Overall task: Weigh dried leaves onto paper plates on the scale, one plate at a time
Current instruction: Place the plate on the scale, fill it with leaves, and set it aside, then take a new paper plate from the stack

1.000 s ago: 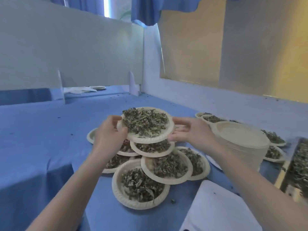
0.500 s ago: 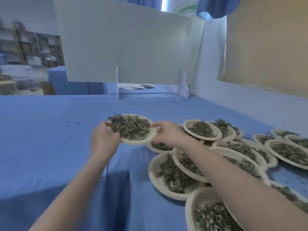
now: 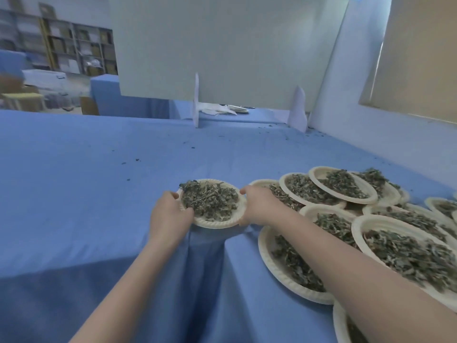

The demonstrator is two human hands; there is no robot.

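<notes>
At the far left, behind the table, stand shelving units (image 3: pixel 74 48) stacked with boxes and papers. In front of you stretches the blue cloth-covered table (image 3: pixel 74 181), flecked with small dark leaf crumbs, and a pale upright divider panel (image 3: pixel 222 45) stands on white feet along its far edge.

Your left hand (image 3: pixel 170 216) grips the left rim of a round cream paper plate (image 3: pixel 212 222), thumb hooked over the edge and touching the leaves, fingers curled beneath. The plate carries a mound of dried grey-green leaves (image 3: pixel 210 200) and sits at the fold where the cloth drops away, just left of the other plates; whether it rests on the cloth or hangs slightly above it, you cannot tell. Your right hand (image 3: pixel 259 206) holds the opposite rim, fingers curled round its right edge.

To the right lies a cluster of filled paper plates (image 3: pixel 341 186), overlapping one another, each heaped with the same dried leaves. Your right forearm crosses above the nearest of them. Beyond them, at the far right, a tan panel (image 3: pixel 420 58) leans against the pale blue wall.
</notes>
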